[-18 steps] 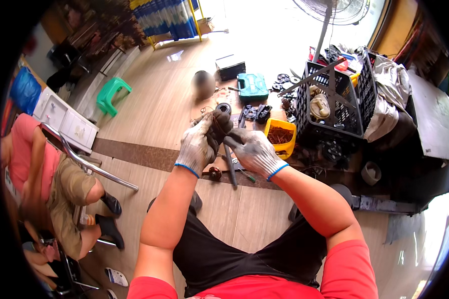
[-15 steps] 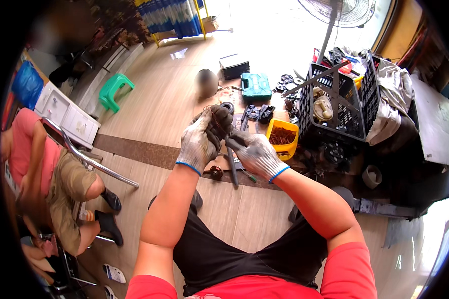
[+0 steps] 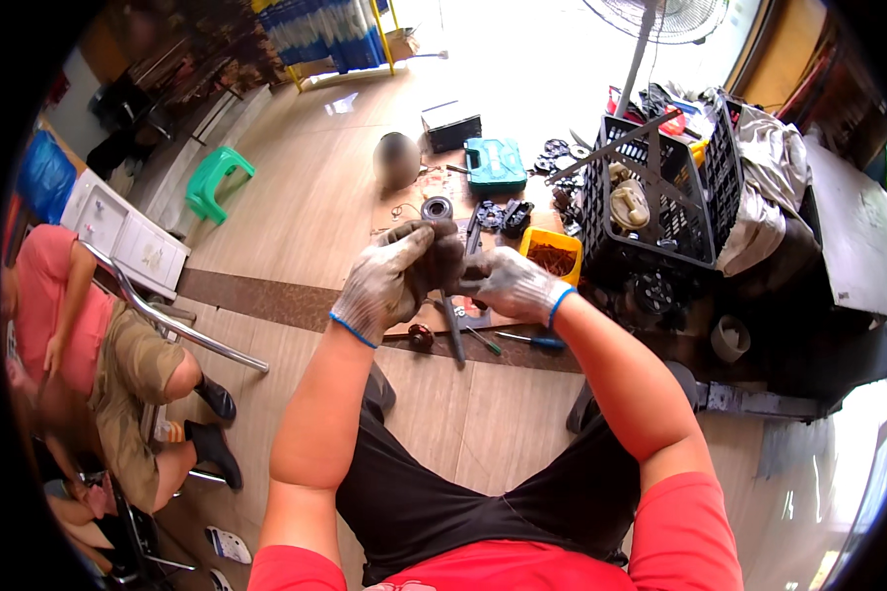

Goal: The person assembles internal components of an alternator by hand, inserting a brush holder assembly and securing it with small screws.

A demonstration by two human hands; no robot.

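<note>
My left hand (image 3: 389, 271), in a stained white glove with a blue cuff, is closed with its dark palm and fingers bunched; what it holds is hidden. My right hand (image 3: 511, 284), gloved alike, is closed with fingertips touching the left hand's right side; what they grip is too small to name. Just beyond them lies a round metal ring part (image 3: 436, 209). Below them are a long dark bar (image 3: 453, 335), a red-brown round part (image 3: 421, 335), and screwdrivers (image 3: 530, 339). A yellow bin (image 3: 547, 254) of copper-coloured scraps stands at my right hand.
A teal case (image 3: 495, 164), dark box (image 3: 451, 128), black crates (image 3: 648, 187) with cloths, and a fan (image 3: 650, 15) stand ahead and right. At left are a green stool (image 3: 207, 187), white cabinet (image 3: 118, 222), and a seated person (image 3: 64, 305) by a metal rail (image 3: 197, 340).
My left hand has moved slightly left and turned. My right hand has risen a little, its fingers shifting to the side of the left. A thin wire seen between them earlier is now indistinct.
</note>
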